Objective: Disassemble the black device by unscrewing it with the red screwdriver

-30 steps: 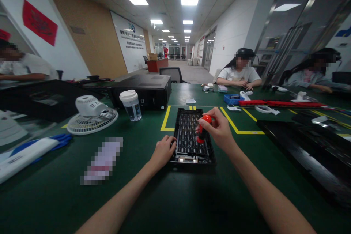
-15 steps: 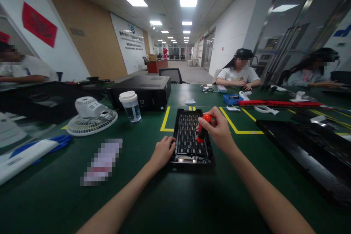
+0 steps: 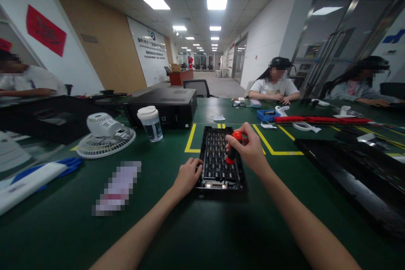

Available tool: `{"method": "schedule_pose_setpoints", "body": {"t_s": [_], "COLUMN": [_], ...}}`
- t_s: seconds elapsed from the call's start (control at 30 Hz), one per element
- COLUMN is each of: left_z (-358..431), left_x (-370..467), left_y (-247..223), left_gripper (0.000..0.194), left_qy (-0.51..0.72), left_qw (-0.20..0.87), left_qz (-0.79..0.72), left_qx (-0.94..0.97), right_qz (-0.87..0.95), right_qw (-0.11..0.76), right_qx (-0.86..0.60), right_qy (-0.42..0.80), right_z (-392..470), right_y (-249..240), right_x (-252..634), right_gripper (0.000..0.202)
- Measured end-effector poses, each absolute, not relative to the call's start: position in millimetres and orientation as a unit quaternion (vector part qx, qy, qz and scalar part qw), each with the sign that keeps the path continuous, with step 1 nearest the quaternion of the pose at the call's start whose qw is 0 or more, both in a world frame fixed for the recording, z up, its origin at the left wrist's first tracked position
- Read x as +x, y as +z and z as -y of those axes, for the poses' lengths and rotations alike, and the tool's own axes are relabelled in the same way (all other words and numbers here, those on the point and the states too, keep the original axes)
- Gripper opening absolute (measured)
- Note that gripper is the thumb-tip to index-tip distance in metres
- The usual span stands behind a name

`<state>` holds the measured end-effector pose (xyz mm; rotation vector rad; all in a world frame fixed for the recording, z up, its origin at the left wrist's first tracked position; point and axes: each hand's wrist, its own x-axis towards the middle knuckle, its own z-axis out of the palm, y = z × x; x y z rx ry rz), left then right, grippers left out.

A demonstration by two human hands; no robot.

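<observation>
Right hand [image 3: 251, 145]: pinching red-and-black screwdriver [image 3: 232, 149] over black casing [image 3: 213, 156]; screw work, seemingly!
Left hand [image 3: 189, 174]: curled against casing's left rim.
Screwdriver: next calls for steady pressure.

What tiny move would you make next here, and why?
Perhaps a gentle twist of the screwdriver: the right hand grips it pointing down towards the near end of the case, and the left hand touches the case's left edge. Tip contact is unclear.

lit ceiling panels [image 3: 217, 4] | left: tan wall [image 3: 106, 50] | right: white wall [image 3: 264, 29] | grey floor [image 3: 221, 87] | reddish desk [image 3: 181, 78] | mesh chair [image 3: 196, 87]
</observation>
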<state>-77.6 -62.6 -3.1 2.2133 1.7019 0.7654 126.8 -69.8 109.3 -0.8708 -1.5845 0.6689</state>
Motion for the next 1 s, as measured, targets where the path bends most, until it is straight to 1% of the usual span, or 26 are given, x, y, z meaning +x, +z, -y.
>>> {"method": "schedule_pose_setpoints", "body": {"t_s": [0.3,0.6,0.8,1.0], "left_z": [61,61,61,59], "left_x": [-79,-80,-81,-80], "left_y": [-5,1,10,17], "left_gripper": [0.027,0.026,0.025,0.025], "left_qy": [0.26,0.247,0.209,0.163], "left_qw": [0.116,0.115,0.114,0.072], "left_qz": [-0.578,-0.579,-0.586,-0.585], "left_qx": [0.765,0.769,0.775,0.791], "right_qz": [0.664,0.657,0.652,0.631], "right_qw": [0.576,0.576,0.569,0.578], "right_qx": [-0.382,-0.361,-0.358,-0.356], "right_qy": [0.285,0.326,0.35,0.375], "right_z": [66,63,59,55], "right_y": [106,108,109,113], "right_x": [128,127,127,132], "right_gripper": [0.026,0.029,0.028,0.029]}}
